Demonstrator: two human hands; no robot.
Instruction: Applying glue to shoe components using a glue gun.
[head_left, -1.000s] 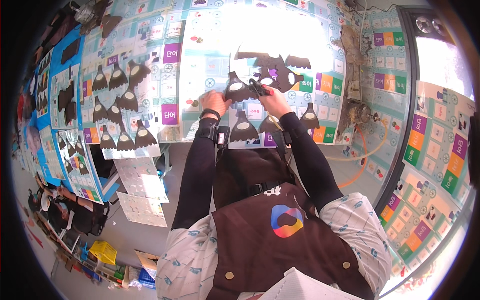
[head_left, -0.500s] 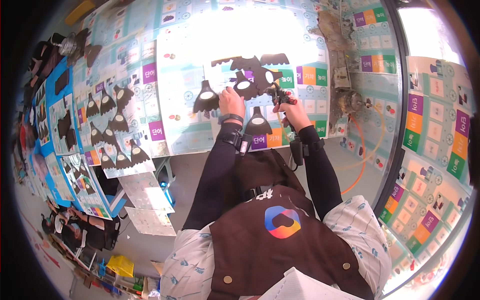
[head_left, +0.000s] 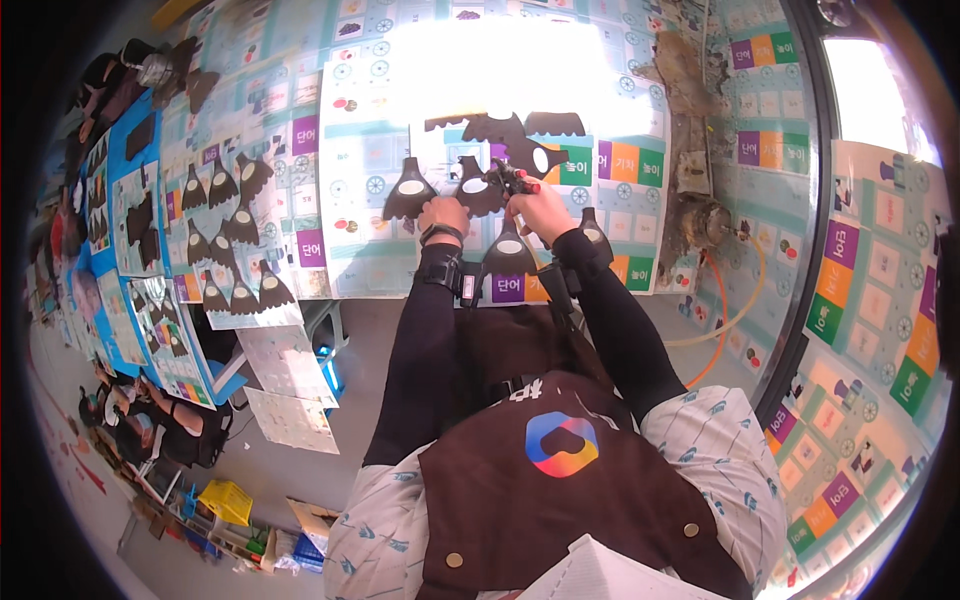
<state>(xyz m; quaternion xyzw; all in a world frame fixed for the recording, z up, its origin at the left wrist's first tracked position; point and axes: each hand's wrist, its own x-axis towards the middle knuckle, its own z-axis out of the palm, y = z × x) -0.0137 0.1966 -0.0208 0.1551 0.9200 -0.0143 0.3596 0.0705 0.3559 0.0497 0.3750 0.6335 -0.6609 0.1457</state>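
My right hand [head_left: 540, 213] grips a small dark spray gun [head_left: 513, 182] with red parts. Its tip is over the right side of a dark brown scalloped piece [head_left: 474, 187] with a white oval. At that piece's lower left, my left hand [head_left: 446, 216] has its fingers curled and closed; their tips are hidden. Another such piece [head_left: 410, 190] lies left of it. A third piece [head_left: 511, 250] lies between my forearms, and one more [head_left: 593, 232] is partly covered by my right wrist. Beyond the hands, several dark pieces [head_left: 540, 158] overlap on the printed sheet.
More scalloped pieces [head_left: 222, 182] lie in rows on the table to the left. At the right stands a dusty motor-like device [head_left: 703, 222], with an orange hose [head_left: 722, 315] hanging near it. People [head_left: 170, 420] are at the far left. A yellow basket [head_left: 226, 502] is at lower left.
My right hand has moved left with the spray gun, bringing it over the middle piece and uncovering a piece at the right. My left hand has shifted slightly left and nearer me.
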